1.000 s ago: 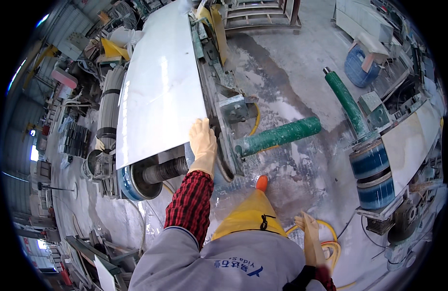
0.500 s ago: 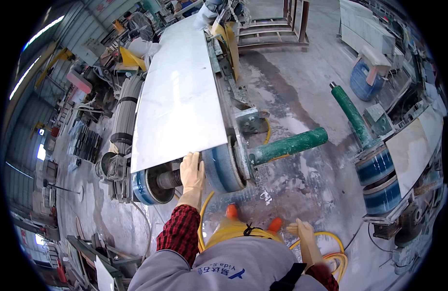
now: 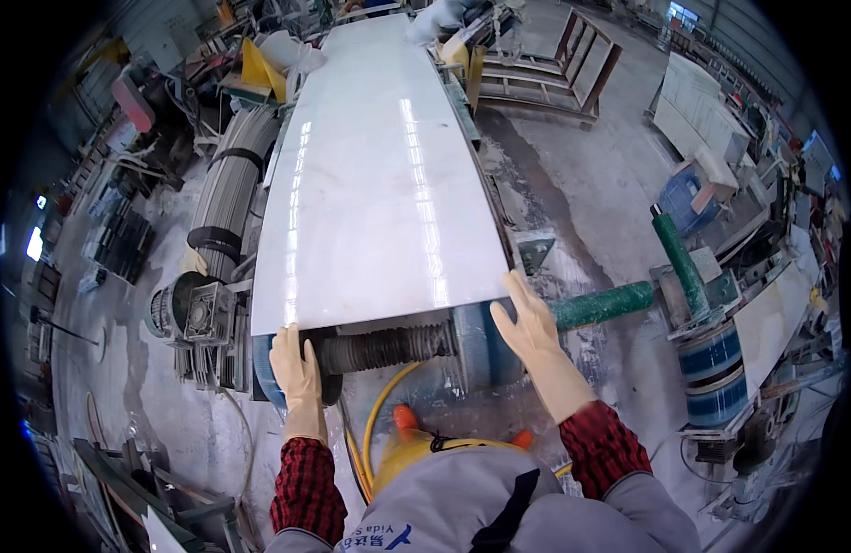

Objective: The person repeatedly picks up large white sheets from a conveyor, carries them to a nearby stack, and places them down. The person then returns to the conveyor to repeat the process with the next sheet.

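Observation:
A long white polished slab [image 3: 375,203] lies flat on a machine, its near edge toward me. My left hand [image 3: 298,382], in a cream rubber glove, is at the slab's near left corner, with fingers stretched out and their tips at the edge. At the near right corner is my gloved right hand [image 3: 533,346], its fingers extended and the thumb apart. Neither hand is wrapped around anything. Below the near edge show a blue roller drum [image 3: 481,346] and a dark ribbed shaft [image 3: 389,348]. Whether the fingertips press on the slab is hard to see.
A green cylinder [image 3: 605,304] juts out to the right of the machine. Another machine with blue drums [image 3: 709,373] stands farther right. A motor [image 3: 209,313] and a strapped bundle of strips [image 3: 227,189] are at left. A yellow hose [image 3: 381,396] runs near my feet.
My left hand has shifted left along the slab's near edge to its corner. From low at my side, my right hand has risen to the right corner. The view has turned.

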Demonstrator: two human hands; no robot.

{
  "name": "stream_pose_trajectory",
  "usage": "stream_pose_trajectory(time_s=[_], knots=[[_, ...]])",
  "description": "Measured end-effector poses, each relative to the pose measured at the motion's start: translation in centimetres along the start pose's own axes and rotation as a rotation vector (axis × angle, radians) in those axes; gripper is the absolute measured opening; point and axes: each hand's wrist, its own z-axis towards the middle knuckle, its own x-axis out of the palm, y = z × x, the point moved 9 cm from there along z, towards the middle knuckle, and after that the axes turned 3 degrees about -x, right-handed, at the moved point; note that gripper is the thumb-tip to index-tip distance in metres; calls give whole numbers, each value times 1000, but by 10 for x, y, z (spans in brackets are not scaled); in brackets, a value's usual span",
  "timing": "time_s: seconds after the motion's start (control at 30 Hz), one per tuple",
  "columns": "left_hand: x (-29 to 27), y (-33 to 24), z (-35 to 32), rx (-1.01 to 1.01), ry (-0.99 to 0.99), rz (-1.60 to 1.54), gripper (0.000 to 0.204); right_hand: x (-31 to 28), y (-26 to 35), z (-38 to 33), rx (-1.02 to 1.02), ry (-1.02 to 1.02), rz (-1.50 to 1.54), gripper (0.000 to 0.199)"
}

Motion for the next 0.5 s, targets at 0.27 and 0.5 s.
stream_pose_trajectory(time_s=[0.27, 0.5], knots=[[8, 69, 50, 84, 153, 0, 53, 90, -29, 47, 108, 44, -418, 75], [29, 63, 102, 127, 153, -15, 54, 81, -27, 48, 96, 117, -359, 75]])
